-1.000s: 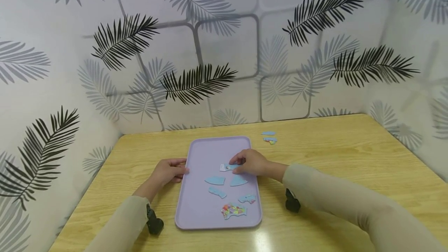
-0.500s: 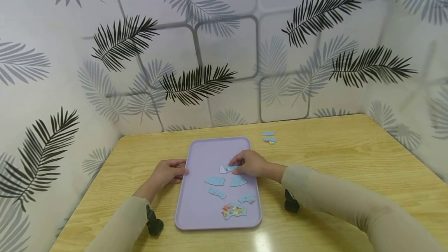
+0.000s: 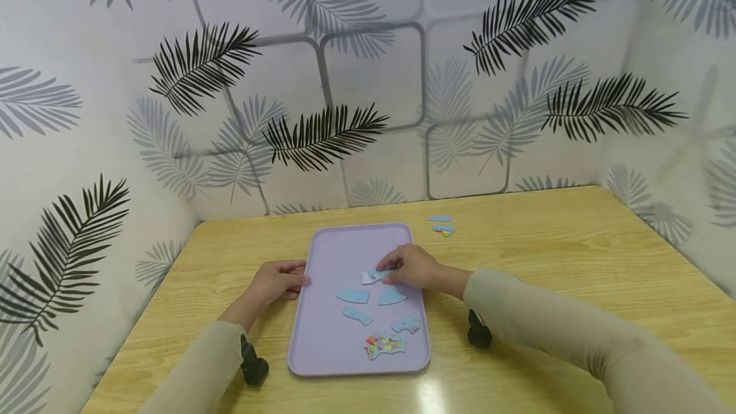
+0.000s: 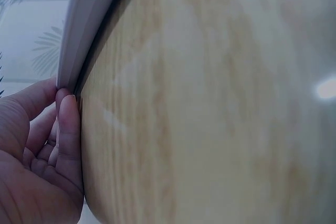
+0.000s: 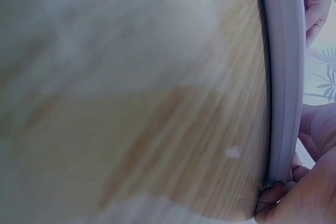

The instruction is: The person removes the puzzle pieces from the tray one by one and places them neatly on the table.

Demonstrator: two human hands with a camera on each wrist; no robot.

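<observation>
A lilac tray (image 3: 328, 350) lies on the wooden table in the head view. At its left edge, my left hand (image 3: 276, 285) holds the rim, thumb at the edge and fingers curled beside it; the left wrist view shows this hand (image 4: 44, 150) close up. My right hand (image 3: 415, 267) reaches over the right rim and pinches a light-blue puzzle piece (image 3: 370, 276) with a white end, low over the tray. Two curved blue pieces (image 3: 353, 296) lie just below it, with a narrow blue piece (image 3: 357, 315), a blue piece with a patterned edge (image 3: 406, 325) and a multicoloured piece (image 3: 384, 345) nearer the front.
Two more puzzle pieces, one plain blue (image 3: 441, 218) and one partly multicoloured (image 3: 443, 230), lie on the table (image 3: 546, 241) beyond the tray's upper right corner. A leaf-patterned wall covering (image 3: 368, 82) rises behind the table and at both sides.
</observation>
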